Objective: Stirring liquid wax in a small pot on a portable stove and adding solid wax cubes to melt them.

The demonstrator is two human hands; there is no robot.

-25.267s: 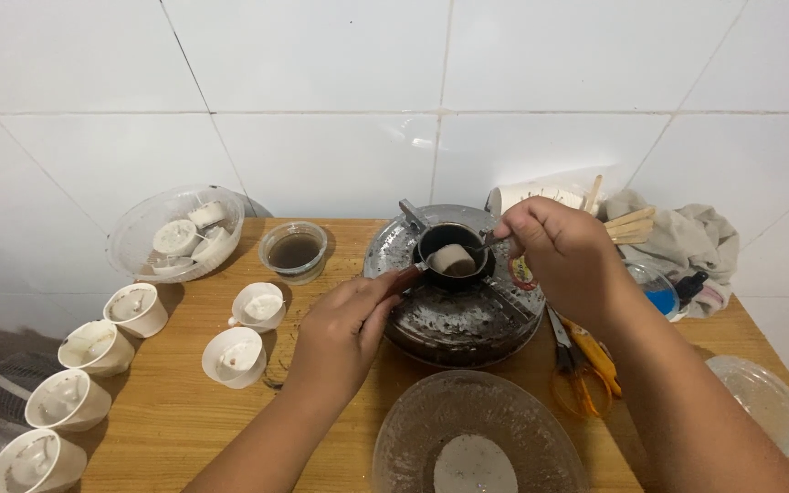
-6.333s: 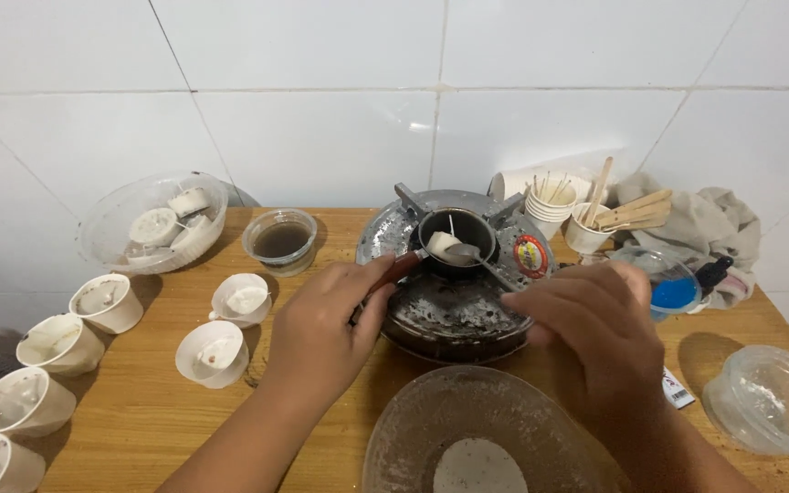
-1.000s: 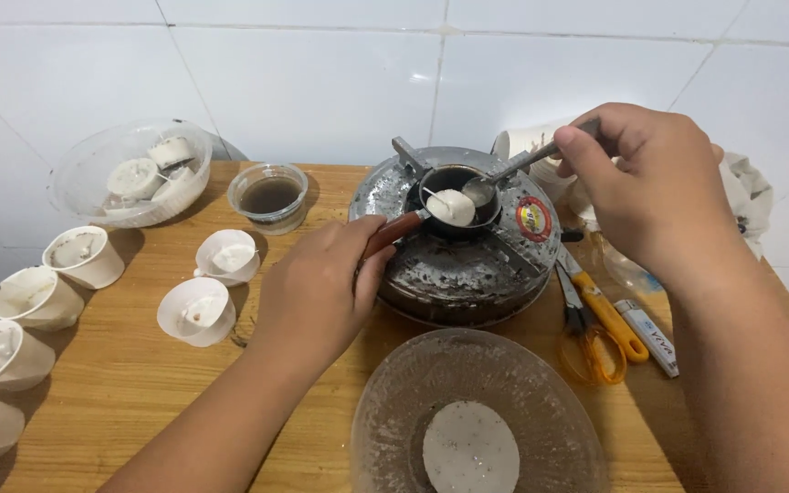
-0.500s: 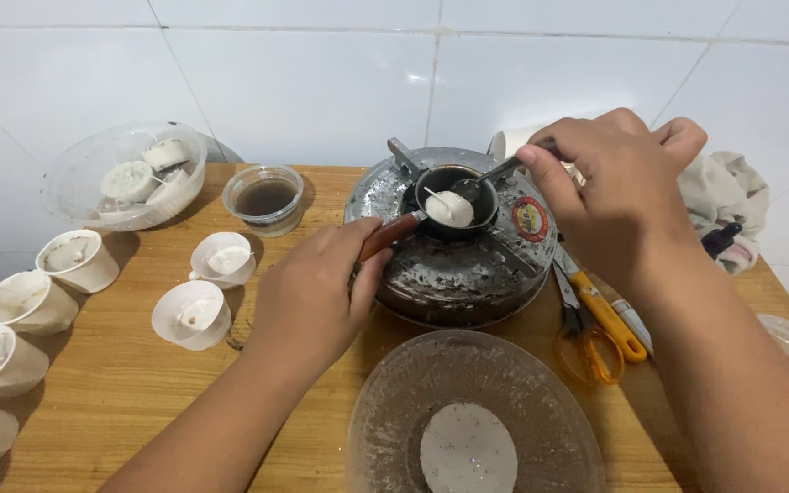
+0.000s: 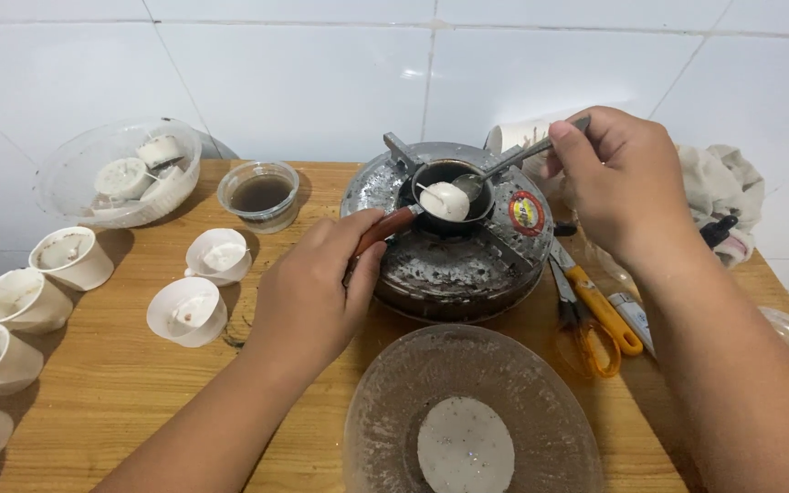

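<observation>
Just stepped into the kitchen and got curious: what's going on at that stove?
A person is working at a small round burner on a wooden table. The left hand grips the reddish handle of a small dark pan sitting on the burner. The right hand holds a metal spoon whose bowl touches a white lump in the pan. White paper cups with white filling stand to the left, and a glass lid lies in front.

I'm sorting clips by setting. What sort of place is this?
Probably a home kitchen or small craft corner: a white tiled wall, a wooden table and a small stove heating a little pan of white lumps beside paper cups.
</observation>
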